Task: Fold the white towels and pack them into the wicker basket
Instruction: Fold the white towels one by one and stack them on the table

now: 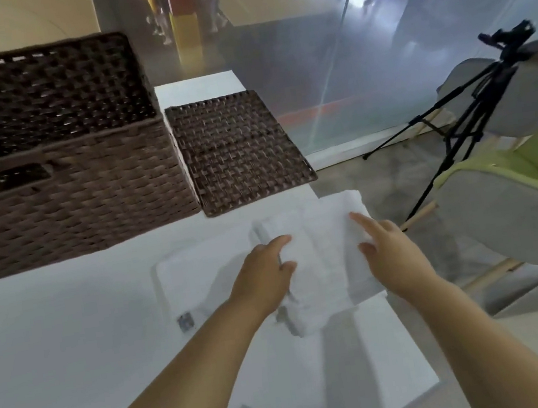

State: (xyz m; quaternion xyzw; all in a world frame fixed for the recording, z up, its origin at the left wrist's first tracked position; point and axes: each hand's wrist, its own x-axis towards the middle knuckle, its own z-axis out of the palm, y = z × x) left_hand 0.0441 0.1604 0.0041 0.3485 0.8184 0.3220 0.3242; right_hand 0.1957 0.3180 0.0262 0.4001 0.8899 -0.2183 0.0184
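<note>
Both hands rest on one white towel [321, 244], which lies between and under them on the white table [71, 335]. The right hand [392, 255] is flat on the towel's right part, fingers straight and spread, holding nothing. The left hand [263, 273] sits on the towel's left part with forefinger and thumb apart and a ridge of cloth between them. The blur does not let me tell whether it pinches that ridge or only presses it.

The towel's long axis runs away from the person, slanting a little to the right, so the hands flank it across its short side. Its near end hangs bunched just below the left wrist, so I judge the fold unfinished. Just left of the left hand a second towel [184, 278] lies flat, a small tag at its near corner.

The move ahead turns on the basket [70, 204]. It stands ahead and well to the left of both hands, open at the top, its long side facing the person. The lid [239, 152] lies straight ahead of the left hand, touching or just beside the basket's right wall. The left hand is the nearer one, so a carry would likely swing leftward past the lid.
</note>
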